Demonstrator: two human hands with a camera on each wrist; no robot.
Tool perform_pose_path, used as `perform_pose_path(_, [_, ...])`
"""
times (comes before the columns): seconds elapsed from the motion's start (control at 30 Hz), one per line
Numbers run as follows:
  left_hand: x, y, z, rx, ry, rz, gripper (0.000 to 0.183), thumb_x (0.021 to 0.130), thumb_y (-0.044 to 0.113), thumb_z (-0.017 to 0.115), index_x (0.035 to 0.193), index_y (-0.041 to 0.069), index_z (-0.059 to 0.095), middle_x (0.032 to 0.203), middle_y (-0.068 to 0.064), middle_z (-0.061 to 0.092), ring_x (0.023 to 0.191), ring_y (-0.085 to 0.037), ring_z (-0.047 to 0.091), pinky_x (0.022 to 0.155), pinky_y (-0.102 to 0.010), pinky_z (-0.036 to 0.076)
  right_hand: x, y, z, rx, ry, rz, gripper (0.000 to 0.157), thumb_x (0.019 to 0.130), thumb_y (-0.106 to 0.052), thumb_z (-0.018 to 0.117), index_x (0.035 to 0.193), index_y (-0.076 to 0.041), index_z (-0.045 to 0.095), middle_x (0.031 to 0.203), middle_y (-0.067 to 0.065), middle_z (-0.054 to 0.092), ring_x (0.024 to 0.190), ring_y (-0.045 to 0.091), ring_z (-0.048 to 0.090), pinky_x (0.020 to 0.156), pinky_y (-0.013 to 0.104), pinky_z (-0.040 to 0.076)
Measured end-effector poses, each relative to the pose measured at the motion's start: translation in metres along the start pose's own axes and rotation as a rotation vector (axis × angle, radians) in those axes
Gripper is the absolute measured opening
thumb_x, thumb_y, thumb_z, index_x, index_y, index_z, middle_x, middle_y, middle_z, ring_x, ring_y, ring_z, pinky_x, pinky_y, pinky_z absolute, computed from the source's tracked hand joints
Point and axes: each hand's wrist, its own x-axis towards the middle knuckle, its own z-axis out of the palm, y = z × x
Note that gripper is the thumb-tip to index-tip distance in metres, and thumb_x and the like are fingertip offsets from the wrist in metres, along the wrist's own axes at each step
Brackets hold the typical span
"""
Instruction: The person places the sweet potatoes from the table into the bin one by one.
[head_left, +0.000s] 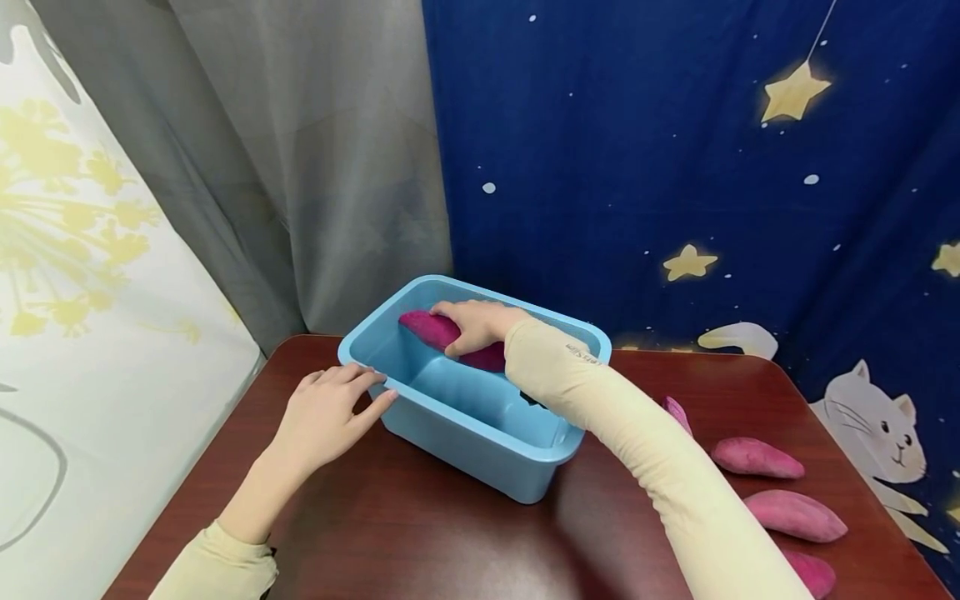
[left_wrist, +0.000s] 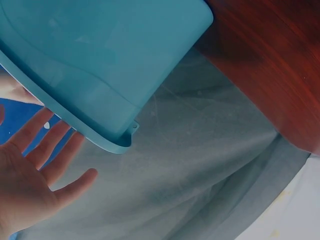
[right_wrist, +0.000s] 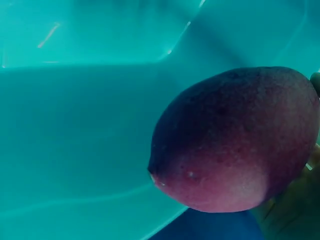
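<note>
A long purple sweet potato (head_left: 431, 330) is gripped by my right hand (head_left: 480, 323) inside the light blue plastic bin (head_left: 465, 414), near its far wall. In the right wrist view the sweet potato (right_wrist: 235, 145) fills much of the picture, with the bin's wall (right_wrist: 75, 130) behind it. My left hand (head_left: 330, 408) touches the bin's near left rim with its fingertips. Seen from the left wrist, that hand (left_wrist: 35, 175) has its fingers extended against the rim (left_wrist: 100, 140).
On the table's right side lie several more sweet potatoes (head_left: 797, 515), partly hidden by my right sleeve (head_left: 637, 450). The bin stands on a dark red wooden table (head_left: 420, 533). Grey (head_left: 360, 167) and blue star-patterned curtains (head_left: 570, 167) hang behind it.
</note>
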Motion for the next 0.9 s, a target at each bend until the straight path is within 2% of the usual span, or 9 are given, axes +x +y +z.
perform_pose_path(0.47, [-0.002,0.000,-0.001,-0.006,-0.011,-0.012,0.038,0.082,0.041,0.058,0.103,0.010,0.065,0.098,-0.007,0.060,0.088,-0.027,0.057,0.078,-0.048,0.041,0.011,0.003,0.034,0.036,-0.120,0.069,0.066,0.078,-0.036,0.061,0.135,-0.028,0.029,0.113,0.002,0.046,0.097,0.017,0.042,0.072,0.034,0.042])
perform_pose_path(0.9, [-0.002,0.000,0.000,-0.001,-0.015,-0.015,0.039,0.082,0.042,0.057,0.103,0.011,0.065,0.099,-0.007,0.060,0.090,-0.026,0.056,0.079,-0.048,0.041,0.014,0.013,0.047,0.059,-0.167,0.119,0.060,0.078,-0.034,0.062,0.131,-0.027,0.034,0.106,-0.001,0.048,0.092,0.017,0.045,0.070,0.034,0.042])
